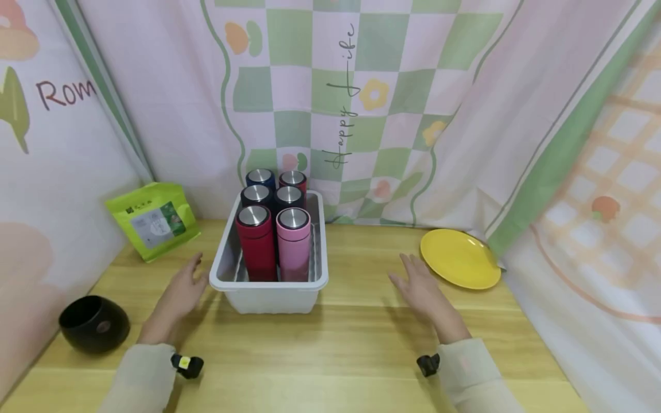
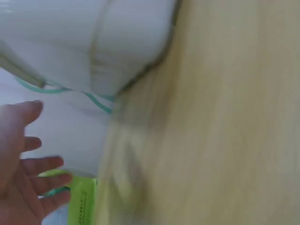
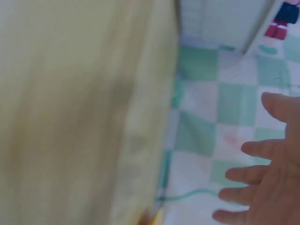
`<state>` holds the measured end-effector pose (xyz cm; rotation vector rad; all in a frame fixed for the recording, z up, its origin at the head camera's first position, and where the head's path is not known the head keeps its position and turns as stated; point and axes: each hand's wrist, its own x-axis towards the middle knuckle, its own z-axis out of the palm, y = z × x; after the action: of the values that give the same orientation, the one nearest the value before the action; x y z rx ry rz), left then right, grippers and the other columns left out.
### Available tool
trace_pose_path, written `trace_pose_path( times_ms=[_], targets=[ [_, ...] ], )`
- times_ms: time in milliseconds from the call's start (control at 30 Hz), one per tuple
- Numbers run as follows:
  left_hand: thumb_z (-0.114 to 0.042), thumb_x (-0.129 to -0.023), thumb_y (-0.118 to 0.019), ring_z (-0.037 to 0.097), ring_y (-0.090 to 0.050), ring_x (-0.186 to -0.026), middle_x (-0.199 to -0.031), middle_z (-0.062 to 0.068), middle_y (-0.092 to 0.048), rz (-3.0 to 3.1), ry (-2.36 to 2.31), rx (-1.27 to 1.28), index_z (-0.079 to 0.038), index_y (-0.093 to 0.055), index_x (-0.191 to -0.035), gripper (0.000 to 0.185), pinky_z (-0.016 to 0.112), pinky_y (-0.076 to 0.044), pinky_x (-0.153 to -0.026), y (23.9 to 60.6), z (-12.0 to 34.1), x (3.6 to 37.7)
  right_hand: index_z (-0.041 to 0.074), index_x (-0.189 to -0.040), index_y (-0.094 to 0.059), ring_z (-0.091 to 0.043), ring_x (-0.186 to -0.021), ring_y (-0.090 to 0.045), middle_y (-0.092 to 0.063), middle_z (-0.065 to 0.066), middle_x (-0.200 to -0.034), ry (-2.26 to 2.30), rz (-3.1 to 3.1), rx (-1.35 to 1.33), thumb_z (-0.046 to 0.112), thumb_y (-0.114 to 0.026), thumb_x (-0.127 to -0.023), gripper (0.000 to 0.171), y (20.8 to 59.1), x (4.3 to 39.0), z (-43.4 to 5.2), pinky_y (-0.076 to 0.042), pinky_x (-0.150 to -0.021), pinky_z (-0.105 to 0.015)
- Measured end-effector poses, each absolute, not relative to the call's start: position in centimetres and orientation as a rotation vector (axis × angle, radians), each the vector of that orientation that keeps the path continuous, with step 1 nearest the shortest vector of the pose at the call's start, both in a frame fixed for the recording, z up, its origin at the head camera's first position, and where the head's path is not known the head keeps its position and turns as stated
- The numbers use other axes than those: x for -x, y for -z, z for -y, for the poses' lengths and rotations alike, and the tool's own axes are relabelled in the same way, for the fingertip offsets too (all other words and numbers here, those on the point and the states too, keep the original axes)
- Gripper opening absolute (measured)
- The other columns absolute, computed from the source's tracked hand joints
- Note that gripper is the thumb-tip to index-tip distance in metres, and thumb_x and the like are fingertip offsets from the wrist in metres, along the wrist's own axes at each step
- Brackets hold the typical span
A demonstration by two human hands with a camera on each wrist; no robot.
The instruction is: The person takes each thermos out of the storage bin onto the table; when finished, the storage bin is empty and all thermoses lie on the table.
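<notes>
left hand (image 1: 181, 292) flat, fingers spread | right hand (image 1: 420, 287) likewise | bin (image 1: 268, 289) between

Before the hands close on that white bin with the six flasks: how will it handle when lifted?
The white bin likely lifts heavy: six flasks fill it. Its thin plastic walls may flex, so gripping both sides seems wise. The tall upright flasks could tip if it tilts. Left hand is close beside it; right hand is farther off.
</notes>
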<state>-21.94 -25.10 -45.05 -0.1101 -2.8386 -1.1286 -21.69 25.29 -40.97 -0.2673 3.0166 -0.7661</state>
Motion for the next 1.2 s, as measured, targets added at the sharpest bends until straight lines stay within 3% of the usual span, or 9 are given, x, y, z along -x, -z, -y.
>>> trace_pose_path(
  times_ms=[167, 267, 400, 500, 633, 767, 867, 1067, 1200],
  targets=[
    [-0.028, -0.105, -0.043, 0.039, -0.049, -0.121, -0.136, 0.028, -0.049, 2.535, 1.449, 0.041, 0.005, -0.033, -0.146, 0.054, 0.048, -0.039, -0.1, 43.3, 23.8, 21.3, -0.003, -0.152, -0.022, -0.048, -0.136, -0.025, -0.025, -0.031, -0.151, 1.066, -2.95, 0.336, 0.044, -0.042, -0.103, 0.071, 38.7, 22.5, -23.3, -0.024, -0.106, -0.061],
    [-0.024, -0.105, -0.044, 0.021, -0.055, -0.115, -0.135, 0.027, -0.051, 2.411, 1.601, 0.123, 0.004, -0.035, -0.146, 0.05, 0.029, -0.043, -0.096, 42.6, 23.2, 21.0, 0.002, -0.152, -0.026, -0.043, -0.134, -0.032, -0.031, -0.025, -0.151, 1.24, -2.901, 0.332, 0.04, -0.047, -0.102, 0.066, 37.2, 22.9, -21.5, -0.03, -0.105, -0.056],
    [-0.019, -0.105, -0.043, -0.001, -0.051, -0.111, -0.14, 0.031, -0.043, 2.316, 1.808, 0.256, 0.006, -0.031, -0.147, 0.05, 0.014, -0.041, -0.09, 42.0, 22.6, 20.9, 0.002, -0.148, -0.035, -0.037, -0.131, -0.04, -0.04, -0.019, -0.147, 1.484, -2.844, 0.372, 0.028, -0.056, -0.1, 0.058, 35.4, 23.4, -18.3, -0.036, -0.105, -0.048],
    [-0.021, -0.105, -0.044, 0.008, -0.047, -0.121, -0.144, 0.03, -0.038, 2.322, 1.879, 0.251, 0.004, -0.03, -0.149, 0.052, 0.016, -0.039, -0.095, 41.7, 22.2, 20.9, 0.002, -0.145, -0.04, -0.035, -0.127, -0.045, -0.046, -0.018, -0.143, 1.629, -2.805, 0.44, 0.021, -0.061, -0.097, 0.056, 34.4, 24.0, -15.6, -0.038, -0.103, -0.045],
    [-0.025, -0.105, -0.045, 0.032, -0.035, -0.134, -0.151, 0.024, -0.033, 2.381, 1.884, 0.216, -0.001, -0.031, -0.151, 0.054, 0.037, -0.031, -0.108, 41.4, 21.7, 20.9, 0.004, -0.144, -0.042, -0.032, -0.125, -0.047, -0.049, -0.018, -0.141, 1.682, -2.766, 0.511, 0.021, -0.064, -0.095, 0.057, 33.6, 24.6, -12.6, -0.039, -0.103, -0.042],
    [-0.024, -0.104, -0.046, 0.037, -0.026, -0.139, -0.155, 0.018, -0.028, 2.404, 1.886, 0.19, -0.004, -0.033, -0.151, 0.052, 0.051, -0.023, -0.11, 41.4, 21.5, 21.1, 0.006, -0.145, -0.042, -0.032, -0.125, -0.048, -0.049, -0.016, -0.14, 1.65, -2.752, 0.562, 0.025, -0.067, -0.093, 0.061, 33.2, 24.9, -10.1, -0.04, -0.102, -0.042],
    [-0.019, -0.104, -0.047, 0.036, -0.025, -0.139, -0.155, 0.016, -0.028, 2.376, 1.918, 0.177, -0.003, -0.034, -0.15, 0.051, 0.048, -0.022, -0.111, 41.3, 21.3, 21.2, 0.008, -0.145, -0.043, -0.03, -0.122, -0.05, -0.052, -0.014, -0.137, 1.633, -2.748, 0.589, 0.025, -0.07, -0.091, 0.063, 33.1, 25.1, -8.7, -0.042, -0.099, -0.042],
    [-0.008, -0.102, -0.045, 0.03, -0.029, -0.136, -0.155, 0.02, -0.027, 2.192, 2.119, 0.187, 0.005, -0.032, -0.148, 0.05, 0.023, -0.032, -0.104, 41.7, 21.0, 21.3, 0.015, -0.146, -0.043, -0.023, -0.105, -0.054, -0.054, -0.01, -0.131, 1.533, -2.831, 0.592, 0.026, -0.075, -0.086, 0.069, 33.5, 25.1, -6.8, -0.048, -0.087, -0.038],
    [-0.004, -0.101, -0.044, 0.022, -0.032, -0.134, -0.153, 0.027, -0.023, 2.035, 2.202, 0.259, 0.013, -0.029, -0.143, 0.048, 0.019, -0.032, -0.102, 42.2, 20.7, 21.5, 0.015, -0.146, -0.043, -0.022, -0.099, -0.054, -0.052, -0.013, -0.129, 1.505, -2.873, 0.588, 0.028, -0.077, -0.084, 0.072, 33.7, 25.2, -6.0, -0.048, -0.082, -0.037]
  ],
)
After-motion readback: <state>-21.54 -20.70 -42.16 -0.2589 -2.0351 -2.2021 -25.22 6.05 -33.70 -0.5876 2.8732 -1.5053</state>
